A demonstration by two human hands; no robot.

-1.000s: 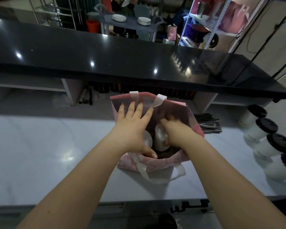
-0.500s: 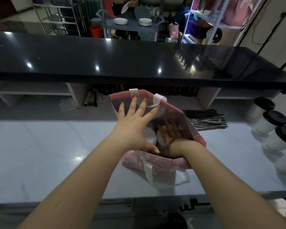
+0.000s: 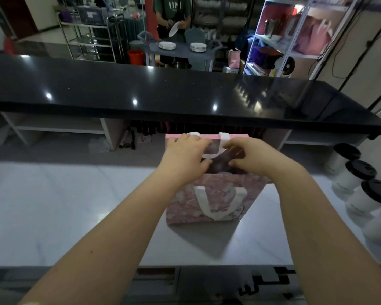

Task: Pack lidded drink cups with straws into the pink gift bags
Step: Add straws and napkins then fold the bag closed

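Observation:
A pink patterned gift bag (image 3: 216, 201) with white ribbon handles stands upright on the white counter (image 3: 75, 205), its near handle hanging down the front. My left hand (image 3: 185, 155) grips the bag's top edge at the left, fingers curled over the far rim. My right hand (image 3: 251, 155) is at the top right, its fingers pinching the far white handle (image 3: 213, 154). The bag's inside is dark and my hands cover it, so no cup shows in it. Several white cups with black lids (image 3: 359, 175) stand in a row at the right.
A raised black countertop (image 3: 163, 95) runs across behind the bag, with open shelves beneath it. Beyond it a person handles plates at a grey cart (image 3: 180, 49), and metal shelving (image 3: 295, 29) holds more pink bags.
The bag has gone from tilted open toward me to upright. My right hand came out of it, and both hands moved to its top edge and handle.

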